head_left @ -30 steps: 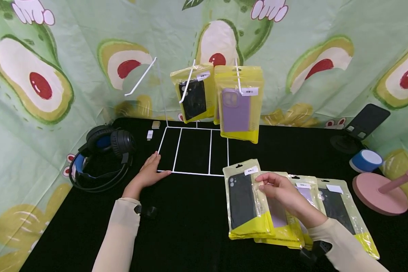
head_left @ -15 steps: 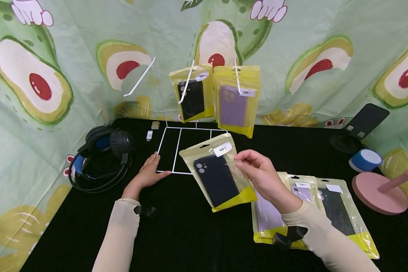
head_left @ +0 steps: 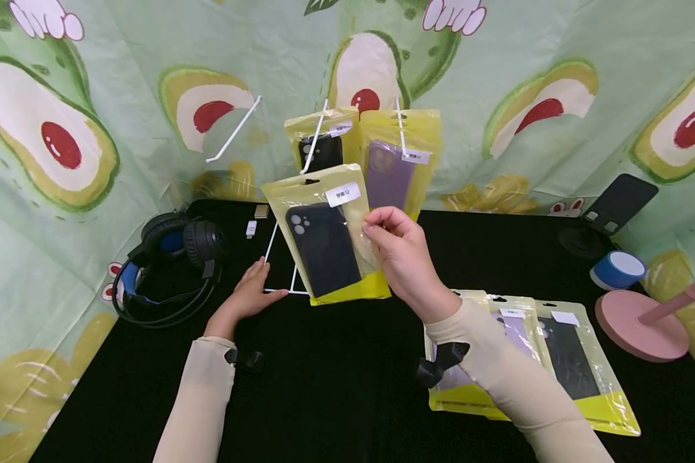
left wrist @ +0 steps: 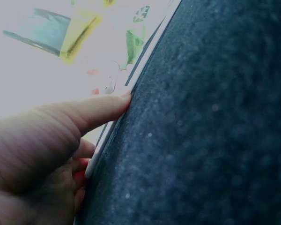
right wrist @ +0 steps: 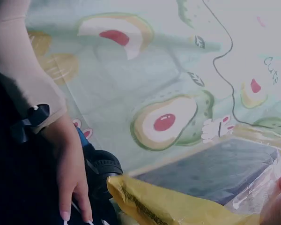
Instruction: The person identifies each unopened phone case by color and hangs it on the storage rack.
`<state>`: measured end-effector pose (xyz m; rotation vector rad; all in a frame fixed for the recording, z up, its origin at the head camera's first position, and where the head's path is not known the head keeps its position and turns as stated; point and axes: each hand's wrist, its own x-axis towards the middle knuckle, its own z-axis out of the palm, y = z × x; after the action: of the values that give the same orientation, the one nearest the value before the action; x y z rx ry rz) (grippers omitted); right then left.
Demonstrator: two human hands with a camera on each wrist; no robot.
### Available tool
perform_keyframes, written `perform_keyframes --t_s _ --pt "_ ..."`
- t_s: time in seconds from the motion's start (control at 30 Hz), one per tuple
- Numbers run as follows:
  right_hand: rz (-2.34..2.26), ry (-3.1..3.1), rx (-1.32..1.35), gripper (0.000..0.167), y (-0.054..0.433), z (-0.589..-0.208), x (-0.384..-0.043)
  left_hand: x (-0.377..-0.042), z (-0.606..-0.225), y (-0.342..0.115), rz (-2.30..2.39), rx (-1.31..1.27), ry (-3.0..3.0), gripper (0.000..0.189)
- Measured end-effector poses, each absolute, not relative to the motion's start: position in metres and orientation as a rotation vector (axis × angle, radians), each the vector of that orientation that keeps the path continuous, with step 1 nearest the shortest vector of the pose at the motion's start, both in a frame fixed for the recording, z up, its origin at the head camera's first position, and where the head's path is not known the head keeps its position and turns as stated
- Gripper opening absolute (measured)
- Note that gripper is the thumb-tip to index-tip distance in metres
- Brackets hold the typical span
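My right hand [head_left: 408,267] pinches the right edge of a clear-and-yellow packet with a black phone case [head_left: 324,247] inside. This packet is held up, slightly tilted, in front of the white wire rack [head_left: 271,243], and has a hang hole and a white label at its top. In the right wrist view, the packet [right wrist: 201,171] spans the lower right. My left hand [head_left: 244,299] rests on the front left corner of the rack's base, with its thumb [left wrist: 105,110] along the front wire. Behind, a packeted black case [head_left: 324,151] and a packeted purple case [head_left: 388,170] hang from two hooks.
A bare hook [head_left: 234,132] juts out at the rack's left. More packeted cases [head_left: 570,360] lie at the right, partly under my right arm. Headphones [head_left: 174,263] sit at left, near a small white USB stick [head_left: 251,229]. A pink stand [head_left: 643,325], blue tape roll [head_left: 618,270] and phone holder [head_left: 620,206] are at right.
My right hand has lifted the black-case packet off the pile and carried it left and up toward the rack's hooks. The left hand stays on the rack.
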<state>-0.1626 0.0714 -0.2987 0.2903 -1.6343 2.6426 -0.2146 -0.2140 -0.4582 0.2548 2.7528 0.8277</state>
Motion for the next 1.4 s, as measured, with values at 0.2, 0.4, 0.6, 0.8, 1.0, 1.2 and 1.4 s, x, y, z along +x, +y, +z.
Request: perform_keyframes --t_s 0.2,0.4,0.6,0.8,1.0,1.2,1.4 --pt "2.671 -1.592 0.229 0.027 0.059 -0.295 -0.176 -0.215 -0.457 -0.214 0.821 0.252 2.746 0.085" --pt "2.647 -1.588 0.106 0.026 0.052 -0.301 -0.194 -0.215 -0.457 -0.214 0.806 0.256 2.751 0.085" --pt "2.553 -1.543 0.016 0.029 0.043 -0.307 -0.228 -0.216 -0.457 -0.215 0.806 0.231 2.753 0.085" --pt "2.444 -1.567 -0.102 0.026 0.035 -0.307 -0.256 -0.216 -0.456 -0.215 0.792 0.212 2.74 0.085" --pt "2.415 -1.517 -0.19 0.025 0.026 -0.304 -0.276 -0.216 -0.455 -0.214 0.8 0.21 2.754 0.084" --pt "2.412 -1.573 -0.239 0.022 0.03 -0.316 -0.278 -0.215 -0.457 -0.212 0.786 0.214 2.745 0.085" --pt "2.53 -1.598 -0.175 0.016 0.047 -0.337 -0.263 -0.214 -0.457 -0.213 0.797 0.227 2.756 0.084"
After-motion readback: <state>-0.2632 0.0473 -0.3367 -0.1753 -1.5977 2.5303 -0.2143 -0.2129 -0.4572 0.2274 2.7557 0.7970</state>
